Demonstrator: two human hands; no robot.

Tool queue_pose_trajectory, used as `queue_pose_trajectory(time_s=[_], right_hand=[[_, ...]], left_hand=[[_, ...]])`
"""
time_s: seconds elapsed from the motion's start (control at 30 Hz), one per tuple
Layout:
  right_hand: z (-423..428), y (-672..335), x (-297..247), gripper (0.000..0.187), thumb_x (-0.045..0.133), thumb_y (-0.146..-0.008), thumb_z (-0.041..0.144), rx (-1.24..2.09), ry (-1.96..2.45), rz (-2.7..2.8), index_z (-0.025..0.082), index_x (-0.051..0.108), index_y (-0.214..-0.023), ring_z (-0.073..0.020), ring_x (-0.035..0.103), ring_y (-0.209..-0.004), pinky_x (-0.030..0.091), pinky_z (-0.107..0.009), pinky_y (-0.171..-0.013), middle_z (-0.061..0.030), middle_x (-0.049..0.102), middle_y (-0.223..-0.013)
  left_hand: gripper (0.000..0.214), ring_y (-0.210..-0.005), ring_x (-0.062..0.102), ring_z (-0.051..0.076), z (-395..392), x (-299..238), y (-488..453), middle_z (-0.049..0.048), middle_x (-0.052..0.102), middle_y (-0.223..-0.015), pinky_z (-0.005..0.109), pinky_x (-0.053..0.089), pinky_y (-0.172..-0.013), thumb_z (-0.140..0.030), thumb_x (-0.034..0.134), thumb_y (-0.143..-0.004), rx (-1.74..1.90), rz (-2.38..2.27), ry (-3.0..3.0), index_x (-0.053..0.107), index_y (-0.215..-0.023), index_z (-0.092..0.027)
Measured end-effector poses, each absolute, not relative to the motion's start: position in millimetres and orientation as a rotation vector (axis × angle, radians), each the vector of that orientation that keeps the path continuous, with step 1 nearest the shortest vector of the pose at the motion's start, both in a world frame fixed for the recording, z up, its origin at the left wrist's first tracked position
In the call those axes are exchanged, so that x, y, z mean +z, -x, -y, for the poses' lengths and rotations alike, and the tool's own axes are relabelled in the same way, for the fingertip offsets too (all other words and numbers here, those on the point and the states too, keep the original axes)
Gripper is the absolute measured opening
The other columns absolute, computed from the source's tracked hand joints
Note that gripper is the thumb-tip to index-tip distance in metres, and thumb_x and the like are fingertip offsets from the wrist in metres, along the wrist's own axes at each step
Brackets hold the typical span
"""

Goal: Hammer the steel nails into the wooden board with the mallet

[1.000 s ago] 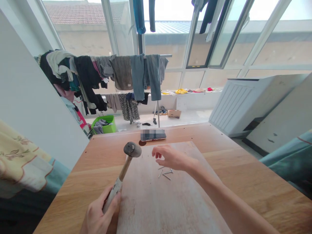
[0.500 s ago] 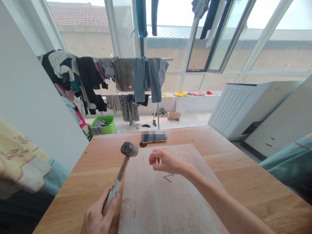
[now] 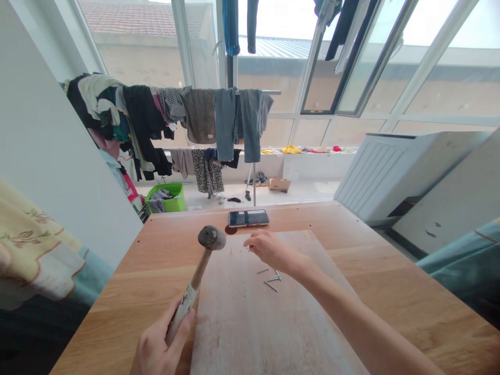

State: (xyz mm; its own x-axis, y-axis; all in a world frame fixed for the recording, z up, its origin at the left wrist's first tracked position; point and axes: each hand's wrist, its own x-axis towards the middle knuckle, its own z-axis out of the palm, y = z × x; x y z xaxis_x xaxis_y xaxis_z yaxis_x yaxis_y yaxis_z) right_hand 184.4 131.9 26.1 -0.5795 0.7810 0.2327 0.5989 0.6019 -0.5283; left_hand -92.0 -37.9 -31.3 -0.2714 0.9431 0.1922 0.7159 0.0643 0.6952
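Note:
My left hand (image 3: 162, 338) is wrapped round the pale, worn handle of a mallet (image 3: 211, 238), whose dark head is raised over the board's far left corner. Over the far part of the whitish wooden board (image 3: 250, 333), my right hand (image 3: 269, 250) has its fingers curled and drawn together; whatever may be between the fingertips is too small to make out. Several loose nails (image 3: 271, 286) lie on the board just below that wrist. Left of my right fingertips a thin reddish mark or nail (image 3: 230, 251) shows, along with small dark dots in the surface.
The board rests on a wooden table (image 3: 156, 281). A phone (image 3: 249, 218) lies at the table's far edge beside a dark round hole (image 3: 230, 229). Beyond stand a laundry rack (image 3: 269, 92) with clothes and a green basket (image 3: 174, 203). A white appliance (image 3: 363, 172) is at the right.
My right hand has shifted slightly away and its ring of fingers has tightened. More of the nails now shows beneath it. My left hand keeps its grip on the mallet.

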Motion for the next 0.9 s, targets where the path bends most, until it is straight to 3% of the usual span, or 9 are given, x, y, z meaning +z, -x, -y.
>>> queue_pose_trajectory(time_s=[0.13, 0.43, 0.67, 0.9], right_hand=[[-142, -178, 7, 0.018, 0.060, -0.089, 0.015, 0.668, 1.097, 2.174, 0.019, 0.074, -0.100, -0.0178, 0.071, -0.082, 0.054, -0.029, -0.076, -0.0058, 0.078, -0.095], [-132, -167, -12, 0.009, 0.063, -0.083, 0.014, 0.770, 1.090, 2.004, 0.018, 0.070, -0.087, -0.0176, 0.070, -0.074, 0.055, -0.030, -0.074, -0.0031, 0.075, -0.082], [-131, -167, -17, 0.021, 0.062, -0.083, 0.012, 0.802, 1.070, 1.991, 0.019, 0.066, -0.103, -0.0164, 0.070, -0.078, 0.054, -0.031, -0.079, -0.0038, 0.076, -0.087], [-131, -164, -20, 0.031, 0.064, -0.080, 0.009, 0.803, 1.090, 1.999, 0.019, 0.064, -0.110, -0.0153, 0.066, -0.074, 0.052, -0.029, -0.075, -0.0024, 0.076, -0.087]], left_hand=[[0.051, -0.100, 0.076, 0.026, 39, -36, 93, 0.0031, 0.080, -0.103, 0.025, 0.059, -0.087, -0.058, 0.056, -0.084, 1.031, -1.997, -1.655, 0.076, -0.112, -0.021], [0.055, -0.107, 0.073, 0.026, 39, -35, 95, 0.0040, 0.078, -0.112, 0.026, 0.057, -0.093, -0.057, 0.055, -0.086, 0.962, -1.984, -1.670, 0.073, -0.121, -0.018], [0.055, -0.111, 0.071, 0.027, 40, -38, 98, 0.0031, 0.077, -0.114, 0.026, 0.057, -0.092, -0.058, 0.056, -0.086, 0.932, -2.011, -1.668, 0.073, -0.122, -0.020], [0.051, -0.100, 0.076, 0.028, 38, -26, 89, 0.0027, 0.080, -0.103, 0.027, 0.060, -0.086, -0.058, 0.057, -0.084, 0.978, -1.981, -1.649, 0.076, -0.114, -0.021]])
